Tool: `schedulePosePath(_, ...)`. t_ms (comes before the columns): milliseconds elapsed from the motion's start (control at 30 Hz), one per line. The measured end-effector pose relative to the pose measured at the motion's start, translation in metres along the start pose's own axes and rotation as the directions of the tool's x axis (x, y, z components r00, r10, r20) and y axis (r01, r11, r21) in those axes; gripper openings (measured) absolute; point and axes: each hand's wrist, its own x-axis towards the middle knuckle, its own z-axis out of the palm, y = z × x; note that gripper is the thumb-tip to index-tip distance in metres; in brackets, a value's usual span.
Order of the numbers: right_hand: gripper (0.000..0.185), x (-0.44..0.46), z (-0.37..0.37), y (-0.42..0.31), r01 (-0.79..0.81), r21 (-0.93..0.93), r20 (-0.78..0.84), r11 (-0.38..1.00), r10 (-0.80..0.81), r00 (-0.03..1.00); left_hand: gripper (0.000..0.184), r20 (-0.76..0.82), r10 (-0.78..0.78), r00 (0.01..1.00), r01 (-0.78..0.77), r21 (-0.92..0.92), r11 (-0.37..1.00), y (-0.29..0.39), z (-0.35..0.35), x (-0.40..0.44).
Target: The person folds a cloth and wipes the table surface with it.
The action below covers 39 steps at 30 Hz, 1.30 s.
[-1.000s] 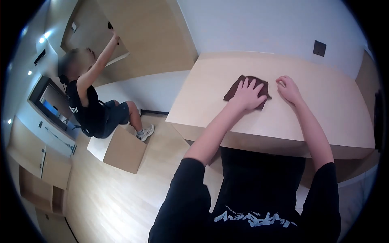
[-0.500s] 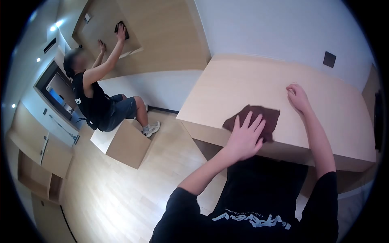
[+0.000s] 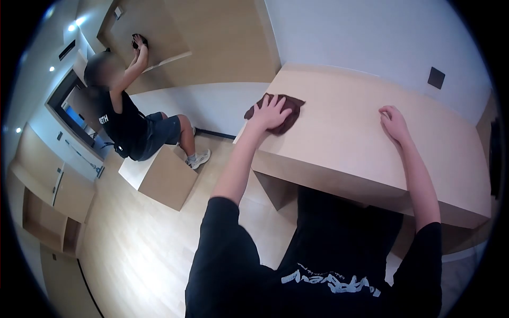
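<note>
My left hand (image 3: pixel 271 114) lies spread over a dark brown cloth (image 3: pixel 293 117), pressing it onto the light wood desk (image 3: pixel 339 116) near its left edge. The fingers are apart and the palm faces down. One corner of the cloth sticks out to the right of my fingers. Farther right, my right hand (image 3: pixel 395 124) rests on the same desktop, its fingers loosely curled in, with nothing visible in them. The right forearm crosses the desk's front edge.
To the left, a person (image 3: pixel 127 124) sits on a wooden box (image 3: pixel 167 177), both arms raised to a wood wall panel (image 3: pixel 222 42), a dark cloth (image 3: pixel 139 42) at their hand. A dark wall plate (image 3: pixel 436 78) is above the desk. Wooden cabinets (image 3: pixel 45 212) stand far left.
My left hand and the brown cloth have slid left and away from me across the desktop. My right hand stays nearly in place. The other person's cloth hand has moved left and lower.
</note>
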Motion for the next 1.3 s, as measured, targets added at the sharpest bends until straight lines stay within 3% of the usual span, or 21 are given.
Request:
schedulePosePath(133, 0.026, 0.002, 0.004, 0.01, 0.036, 0.036, -0.039, 0.999, -0.035, 0.999, 0.065, -0.017, -0.124, 0.992, 0.124, -0.015, 0.992, 0.013, 0.002, 0.017)
schedulePosePath(333, 0.025, -0.004, 0.002, 0.006, 0.064, 0.042, -0.061, 0.997, -0.061, 0.996, 0.063, -0.108, -0.022, 0.994, 0.029, 0.06, 0.998, 0.007, 0.004, -0.055)
schedulePosePath(500, 0.027, -0.009, 0.003, -0.004, 0.026, 0.035, -0.045, 0.999, -0.025, 0.999, 0.061, -0.232, -0.023, 0.973, 0.022, -0.01, 1.0, -0.003, 0.016, -0.14)
schedulePosePath(633, 0.028, -0.012, 0.008, -0.006, -0.009, 0.007, -0.039, 1.0, 0.009, 0.999, 0.06, -0.266, -0.032, 0.963, 0.018, -0.056, 0.998, -0.001, 0.021, -0.148)
schedulePosePath(767, 0.028, -0.01, 0.0, -0.015, -0.02, -0.029, -0.039, 0.999, 0.018, 0.999, 0.064, -0.241, 0.014, 0.97, -0.008, 0.024, 1.0, -0.012, 0.023, -0.11)
schedulePosePath(867, 0.028, -0.015, 0.0, -0.013, -0.022, -0.008, -0.013, 1.0, 0.022, 1.0, 0.061, -0.049, -0.024, 0.998, 0.027, 0.047, 0.999, 0.0, 0.002, -0.076)
schedulePosePath(1067, 0.028, -0.008, -0.002, -0.007, 0.008, -0.005, -0.02, 1.0, -0.008, 1.0, 0.078, 0.08, 0.012, 0.997, -0.017, 0.072, 0.997, -0.048, 0.035, 0.086)
schedulePosePath(1133, 0.028, -0.003, -0.003, -0.006, 0.01, -0.023, -0.028, 1.0, -0.011, 1.0, 0.081, -0.002, -0.31, 0.951, 0.31, 0.075, 0.948, 0.011, 0.012, 0.077)
schedulePosePath(1200, 0.029, -0.003, 0.002, -0.004, 0.017, -0.01, -0.028, 1.0, -0.017, 0.999, 0.082, -0.007, -0.24, 0.971, 0.24, 0.07, 0.968, 0.027, 0.011, 0.071)
schedulePosePath(1300, 0.03, -0.001, 0.005, -0.003, -0.018, -0.044, -0.03, 0.999, 0.017, 0.999, 0.079, 0.011, 0.018, 1.0, -0.018, 0.048, 0.999, 0.038, 0.017, 0.043)
